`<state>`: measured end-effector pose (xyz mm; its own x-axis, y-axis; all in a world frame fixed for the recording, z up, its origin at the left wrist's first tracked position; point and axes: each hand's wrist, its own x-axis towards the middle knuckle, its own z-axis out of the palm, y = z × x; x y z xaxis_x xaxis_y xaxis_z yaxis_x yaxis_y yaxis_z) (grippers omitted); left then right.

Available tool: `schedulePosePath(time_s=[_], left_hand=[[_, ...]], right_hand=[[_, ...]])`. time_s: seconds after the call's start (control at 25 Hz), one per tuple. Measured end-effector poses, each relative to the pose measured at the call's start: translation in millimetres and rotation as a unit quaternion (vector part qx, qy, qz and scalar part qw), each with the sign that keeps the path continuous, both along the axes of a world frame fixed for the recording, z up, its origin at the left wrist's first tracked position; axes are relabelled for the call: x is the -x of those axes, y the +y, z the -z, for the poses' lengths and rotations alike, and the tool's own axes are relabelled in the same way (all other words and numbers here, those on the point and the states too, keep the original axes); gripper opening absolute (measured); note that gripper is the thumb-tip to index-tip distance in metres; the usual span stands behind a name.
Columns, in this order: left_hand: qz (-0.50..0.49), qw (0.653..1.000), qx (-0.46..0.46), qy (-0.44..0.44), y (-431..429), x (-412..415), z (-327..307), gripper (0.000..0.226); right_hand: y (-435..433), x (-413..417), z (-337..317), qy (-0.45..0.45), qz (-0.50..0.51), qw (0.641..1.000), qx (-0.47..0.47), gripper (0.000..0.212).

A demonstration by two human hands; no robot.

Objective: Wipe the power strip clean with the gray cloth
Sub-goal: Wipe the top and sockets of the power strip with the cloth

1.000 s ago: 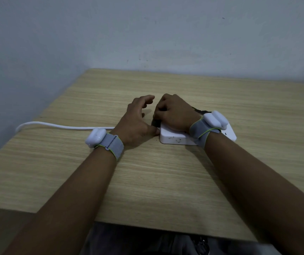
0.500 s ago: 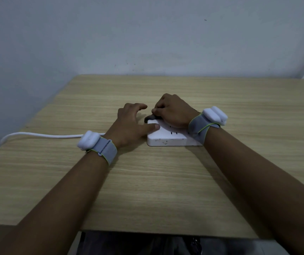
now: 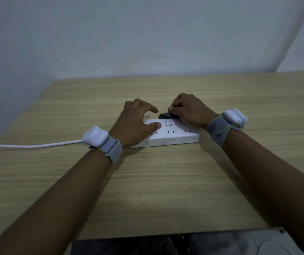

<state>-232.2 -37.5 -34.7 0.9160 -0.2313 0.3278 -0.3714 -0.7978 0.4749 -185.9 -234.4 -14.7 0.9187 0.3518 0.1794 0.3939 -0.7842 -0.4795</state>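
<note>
- White plastic forms the body of the power strip (image 3: 173, 133), which lies flat on the pale wood-grain bench (image 3: 156, 190), near its middle and just ahead of both wrists.
- A white cord (image 3: 37, 145) is seen running from the strip's left end across the bench toward the left edge of the view.
- The left hand (image 3: 135, 124) is laid over the strip's left end, its thumb pressed flat on the top face and its fingers arched apart over the far edge; nothing is gripped, and the strip appears merely to be steadied.
- The right hand (image 3: 189, 111) is curled shut on the gray cloth (image 3: 165, 115), of which only a small dark bunch is visible, poking out beneath the fingertips.
- The cloth is held at the strip's far edge, about midway along its length; whether it is pressed on the top face or only against the far side cannot be told.
- White pods on gray straps are worn on both wrists.
- Progress is judged to be partway: the cloth is in hand and at work on the strip, so the wiping step is under way.
- How much of the top face has been covered cannot be read from the view; small dark specks are visible along the near side wall, so that side at least seems left to be wiped.
- The part under the left hand and the right end hidden by the right wrist are also judged to be outstanding.
</note>
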Motion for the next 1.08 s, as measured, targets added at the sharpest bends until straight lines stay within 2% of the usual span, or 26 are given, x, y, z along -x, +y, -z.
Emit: schedulePosePath(time_s=[0.24, 0.44, 0.64, 0.88, 1.08], left_hand=[[0.057, 0.998, -0.041, -0.003, -32, -6, -8, 0.037], [0.087, 0.996, -0.037, 0.005, -54, -13, -10, 0.035], [0.080, 0.996, -0.042, 0.011, -60, -13, -8, 0.039], [0.098, 0.993, -0.055, -0.021, -63, -7, -8, 0.032], [0.092, 0.993, -0.065, -0.025, -63, -6, -7, 0.027]], right_hand=[[-33, 3, 5, 0.001, 0.022, 1.000, -0.006, 0.031], [-52, 15, 7, -0.016, 0.049, 0.999, -0.008, 0.028], [-69, 25, -1, 0.057, 0.052, 0.995, -0.069, 0.023], [-78, 37, -5, 0.117, 0.020, 0.992, -0.045, 0.022], [-65, 38, 10, 0.008, 0.036, 0.996, -0.080, 0.033]])
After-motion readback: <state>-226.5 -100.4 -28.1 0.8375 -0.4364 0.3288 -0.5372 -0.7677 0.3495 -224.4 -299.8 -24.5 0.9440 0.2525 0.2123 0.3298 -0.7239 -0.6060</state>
